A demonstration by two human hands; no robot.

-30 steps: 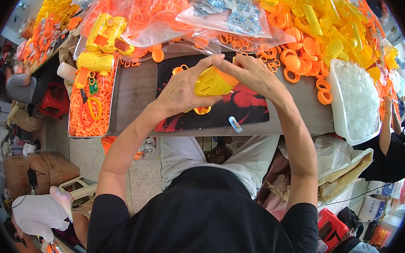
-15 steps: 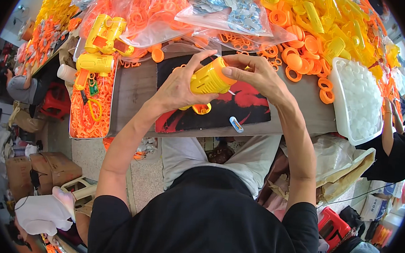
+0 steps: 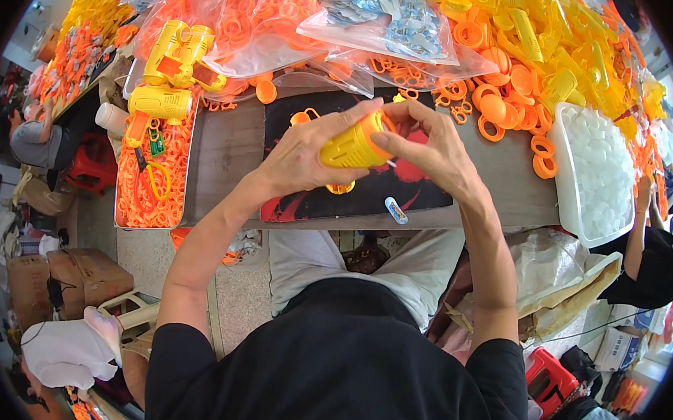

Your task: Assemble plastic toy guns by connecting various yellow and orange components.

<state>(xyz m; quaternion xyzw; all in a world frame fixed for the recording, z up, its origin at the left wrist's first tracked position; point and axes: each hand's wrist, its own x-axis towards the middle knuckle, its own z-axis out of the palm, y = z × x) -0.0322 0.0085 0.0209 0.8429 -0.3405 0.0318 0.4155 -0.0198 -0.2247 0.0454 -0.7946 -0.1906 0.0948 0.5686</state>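
My left hand [image 3: 293,156] is wrapped round a yellow plastic toy barrel [image 3: 347,150], held tilted above a black and red mat [image 3: 423,196]. My right hand [image 3: 438,151] closes on the barrel's right end, its thumb against the rim and its fingers curled over the far side. A bit of orange shows at that end between the fingers; its shape is mostly hidden. Under the barrel, another yellow part [image 3: 341,188] lies on the mat, partly covered by my left hand. A small blue and white oval piece [image 3: 396,210] lies near the mat's front edge.
At left, a tray of orange rings [image 3: 138,204] has yellow toy bodies [image 3: 159,104] on it. Bags of orange parts [image 3: 268,18] and blue pieces [image 3: 389,18] stand behind. Loose orange caps [image 3: 508,105] and a white bin [image 3: 595,169] are at right. People sit nearby.
The barrel has turned slightly and come a little lower and to the right. My right fingers have curled further round its end, and less orange shows there.
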